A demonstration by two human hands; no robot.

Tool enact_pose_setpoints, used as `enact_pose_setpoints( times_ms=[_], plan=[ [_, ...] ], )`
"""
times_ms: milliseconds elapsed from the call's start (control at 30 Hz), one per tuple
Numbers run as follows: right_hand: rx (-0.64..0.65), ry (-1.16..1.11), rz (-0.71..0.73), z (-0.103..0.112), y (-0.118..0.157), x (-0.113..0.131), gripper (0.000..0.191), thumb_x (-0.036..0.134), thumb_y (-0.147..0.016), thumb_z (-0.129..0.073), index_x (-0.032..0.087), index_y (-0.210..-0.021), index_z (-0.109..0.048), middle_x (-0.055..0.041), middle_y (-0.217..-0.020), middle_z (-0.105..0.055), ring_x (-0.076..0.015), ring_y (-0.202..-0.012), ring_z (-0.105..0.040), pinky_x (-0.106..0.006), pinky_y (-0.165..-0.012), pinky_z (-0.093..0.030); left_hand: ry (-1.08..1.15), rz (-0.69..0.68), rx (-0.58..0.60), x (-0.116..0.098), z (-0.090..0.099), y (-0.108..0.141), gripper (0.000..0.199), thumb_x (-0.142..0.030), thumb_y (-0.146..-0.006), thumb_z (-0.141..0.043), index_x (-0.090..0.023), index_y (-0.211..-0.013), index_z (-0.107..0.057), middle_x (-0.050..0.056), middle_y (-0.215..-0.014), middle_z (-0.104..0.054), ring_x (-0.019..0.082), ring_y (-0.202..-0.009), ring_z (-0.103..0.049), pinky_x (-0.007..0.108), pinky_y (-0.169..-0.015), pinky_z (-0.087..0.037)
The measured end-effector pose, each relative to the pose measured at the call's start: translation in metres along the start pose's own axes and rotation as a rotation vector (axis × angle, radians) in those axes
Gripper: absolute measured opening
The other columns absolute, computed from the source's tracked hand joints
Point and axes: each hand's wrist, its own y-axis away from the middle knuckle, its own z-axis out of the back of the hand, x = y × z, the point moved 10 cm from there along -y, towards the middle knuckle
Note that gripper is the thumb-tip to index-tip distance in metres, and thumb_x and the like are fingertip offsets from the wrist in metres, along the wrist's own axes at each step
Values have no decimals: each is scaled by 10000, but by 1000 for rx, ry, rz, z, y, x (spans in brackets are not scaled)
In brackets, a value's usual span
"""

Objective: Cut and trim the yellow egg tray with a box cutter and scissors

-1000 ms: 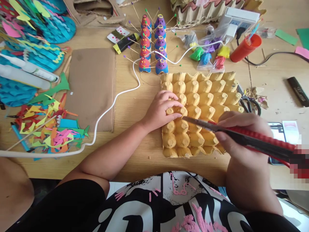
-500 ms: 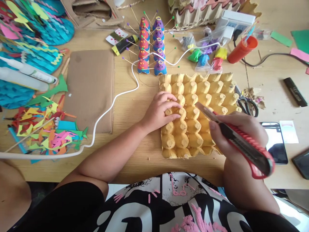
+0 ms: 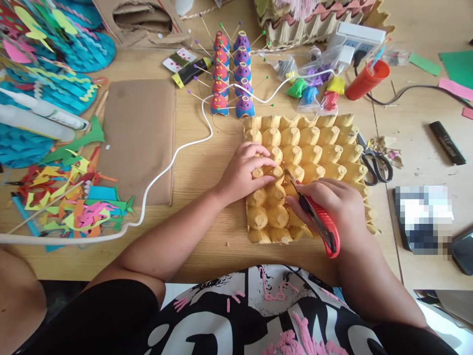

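A yellow-painted cardboard egg tray [image 3: 312,154] lies on the table with its cone-shaped bumps upward. My left hand [image 3: 247,170] grips the tray's left part, its fingers and thumb curved around a bump. In my right hand [image 3: 338,202], closed around its handle, is a red and black box cutter [image 3: 320,222]. The blade points up and left to the gap between bumps, just right of my left fingertips. Whether the tip has entered the cardboard I cannot make out.
Egg-tray caterpillars [image 3: 220,74] with pins stand behind, crossed by a white cable [image 3: 177,148]. Scissors [image 3: 377,165] lie right of the tray, an orange cup [image 3: 365,81] farther back. Left are a cardboard sheet [image 3: 138,143] and paper scraps [image 3: 74,197].
My right hand has moved left and lowered the box cutter, bringing its blade down to the tray near my left fingers. My left hand has stayed in place.
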Motion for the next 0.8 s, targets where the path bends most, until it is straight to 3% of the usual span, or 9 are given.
enact_pose_setpoints(
  times_ms=[133,300,800],
  plan=[
    [-23,63,50,0,-1,10,220,402,-957,-694,214,-883,-609,17,-648,-585,-148,-574,-525,-298,-562,-379,2,-5,-3,0,0,0,263,-412,-921,-818,-252,-1129,-806,78,-1217,-683,266,-1255,-576,454,-1169,-441],
    [-126,52,-13,3,1,6,181,353,-967,-653,215,-868,-590,24,-636,-566,-141,-539,-509,-288,-541,-390,-7,28,11,3,-2,0,262,-422,-915,-822,-270,-1129,-807,74,-1224,-685,274,-1268,-571,470,-1180,-430],
    [-68,101,10,-5,-1,9,198,311,-974,-629,239,-796,-577,28,-596,-527,-147,-548,-483,-314,-547,-352,0,-7,-15,0,0,0,267,-411,-916,-825,-260,-1135,-806,74,-1217,-685,268,-1251,-579,455,-1164,-440]
  ],
)
